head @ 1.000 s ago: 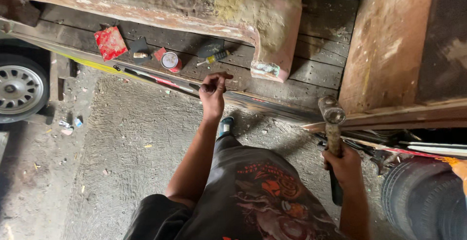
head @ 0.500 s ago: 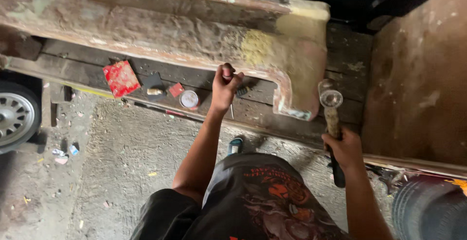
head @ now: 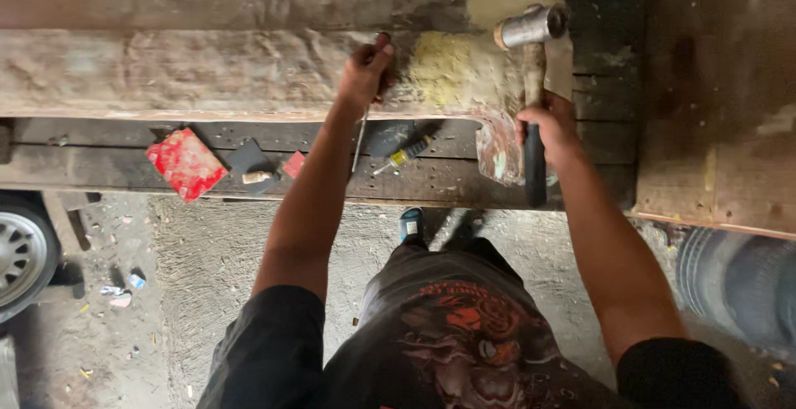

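Steel-headed hammer (head: 531, 61) upright, right hand (head: 549, 123) fisted on its handle; left hand (head: 365, 73) pinches thin rod (head: 358, 140) vs worn panel (head: 207, 69). Below: 2 red square pads (head: 186, 163), 1 yellow-handled screwdriver (head: 405, 154).

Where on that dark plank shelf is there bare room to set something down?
The plank shelf is bare left of the red square pad, and again at its right end past the hammer in the right hand. It is crowded between: dark scraper, screwdriver, clear bag, and the left hand pressing a thin tool above.
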`<state>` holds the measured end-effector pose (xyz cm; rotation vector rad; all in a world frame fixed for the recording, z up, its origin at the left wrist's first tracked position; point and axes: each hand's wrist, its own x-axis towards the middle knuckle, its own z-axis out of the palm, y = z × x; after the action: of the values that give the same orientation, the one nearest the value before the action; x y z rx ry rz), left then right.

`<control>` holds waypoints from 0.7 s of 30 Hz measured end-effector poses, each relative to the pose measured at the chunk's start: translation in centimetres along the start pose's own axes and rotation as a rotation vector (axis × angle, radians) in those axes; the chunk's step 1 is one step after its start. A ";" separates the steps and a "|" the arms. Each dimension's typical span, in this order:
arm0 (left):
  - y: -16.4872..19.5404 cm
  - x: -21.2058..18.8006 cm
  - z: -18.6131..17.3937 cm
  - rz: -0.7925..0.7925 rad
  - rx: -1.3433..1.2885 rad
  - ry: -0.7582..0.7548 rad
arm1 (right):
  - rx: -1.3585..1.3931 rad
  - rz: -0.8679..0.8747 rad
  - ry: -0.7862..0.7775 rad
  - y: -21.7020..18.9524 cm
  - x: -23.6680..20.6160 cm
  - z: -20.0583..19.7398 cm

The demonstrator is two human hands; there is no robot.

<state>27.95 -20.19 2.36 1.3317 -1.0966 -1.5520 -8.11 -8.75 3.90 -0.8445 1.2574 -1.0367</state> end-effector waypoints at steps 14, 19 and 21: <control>-2.5 -0.1 0.5 0.283 -0.200 0.104 | 0.162 0.000 -0.130 0.3 -0.1 -1.2; -2.9 -0.7 0.6 0.352 -0.214 0.110 | 0.045 0.026 -0.161 -0.2 0.3 -1.4; -2.9 -0.8 0.6 0.441 -0.184 0.144 | 0.036 0.021 -0.204 -0.4 0.5 -1.5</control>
<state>27.34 -18.47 -0.16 0.9804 -1.0445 -1.1808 -9.64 -9.25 3.93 -0.8844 1.0702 -0.9292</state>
